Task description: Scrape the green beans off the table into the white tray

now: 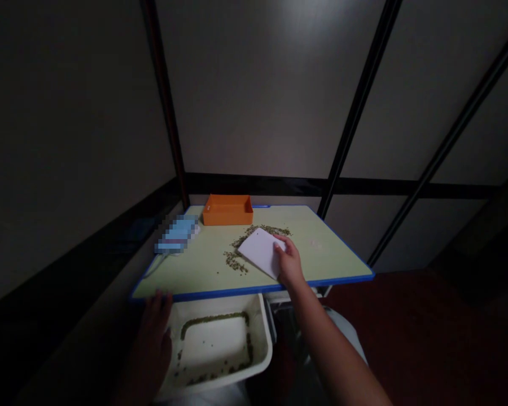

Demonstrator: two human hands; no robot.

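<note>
My right hand [288,262] grips the near right edge of a white sheet or card [260,252], thumb on top, held tilted over the table. Small greenish-brown grains [236,263] lie scattered on the tabletop, in a band behind the sheet and to its left. At the lower left, my left hand [154,327] is in shadow at the left rim of a white plastic bin [266,338]. Its fingers look stretched out and apart. More of the grains line the bin's floor edges. The bin sits below the table's front edge.
An orange open box [228,211] stands at the back of the pale green table [334,262], which has a blue edge. A blurred blue packet [178,232] lies at the left. Dark-framed panel walls [254,101] enclose the back and left.
</note>
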